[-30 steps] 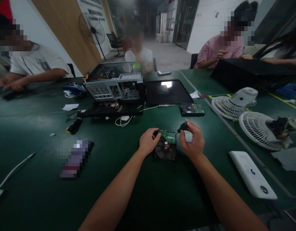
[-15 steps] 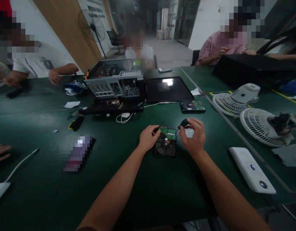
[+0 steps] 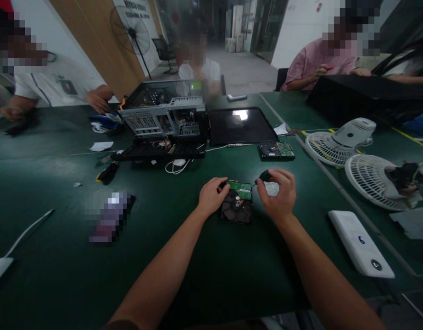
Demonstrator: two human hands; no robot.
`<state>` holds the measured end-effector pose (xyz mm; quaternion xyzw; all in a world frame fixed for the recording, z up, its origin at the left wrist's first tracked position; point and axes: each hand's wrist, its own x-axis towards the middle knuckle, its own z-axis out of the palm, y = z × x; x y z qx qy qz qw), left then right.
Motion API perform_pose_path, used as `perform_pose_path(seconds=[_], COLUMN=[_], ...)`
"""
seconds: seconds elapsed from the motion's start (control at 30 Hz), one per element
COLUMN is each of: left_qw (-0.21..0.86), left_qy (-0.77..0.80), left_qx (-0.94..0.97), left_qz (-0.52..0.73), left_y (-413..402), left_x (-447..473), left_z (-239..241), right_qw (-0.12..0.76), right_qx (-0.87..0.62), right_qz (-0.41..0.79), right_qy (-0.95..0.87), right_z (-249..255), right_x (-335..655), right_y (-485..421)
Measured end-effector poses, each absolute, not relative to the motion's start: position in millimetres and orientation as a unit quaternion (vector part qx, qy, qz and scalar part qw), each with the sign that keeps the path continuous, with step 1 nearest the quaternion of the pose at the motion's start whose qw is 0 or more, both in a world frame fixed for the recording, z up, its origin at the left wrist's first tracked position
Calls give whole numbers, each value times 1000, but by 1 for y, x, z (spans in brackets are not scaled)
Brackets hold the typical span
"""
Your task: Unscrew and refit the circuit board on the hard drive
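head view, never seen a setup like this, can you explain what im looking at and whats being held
There's no robot: a person's bare hands, seen from a camera on their own head, looking forward and down. The left hand grips the left edge of a hard drive with a green circuit board. The right hand holds a dark-handled tool, probably a screwdriver. On the green table also lie an opened computer case, another drive and white fan parts.
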<state>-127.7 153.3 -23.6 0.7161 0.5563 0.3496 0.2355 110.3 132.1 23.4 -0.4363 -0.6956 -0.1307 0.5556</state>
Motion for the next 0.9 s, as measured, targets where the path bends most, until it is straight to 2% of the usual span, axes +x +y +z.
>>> perform_pose_path(seconds=[0.2, 0.43, 0.63, 0.8, 0.9], left_qw=[229, 225, 223, 222, 223], left_qy=[554, 554, 555, 556, 556], left_qx=[720, 720, 720, 720, 721], left_qz=[351, 352, 352, 350, 349], left_y=[153, 153, 152, 151, 151], left_x=[-128, -127, -127, -128, -128], left_z=[-24, -25, -24, -22, -22], right_qw=[568, 560, 564, 562, 561], right_qx=[-416, -440, -418, -443, -435], right_qz=[-79, -130, -68, -111, -96], right_qy=[-706, -689, -709, -690, -698], right_z=[22, 22, 21, 20, 20], right_x=[111, 111, 109, 110, 110], right_y=[132, 132, 130, 130, 130])
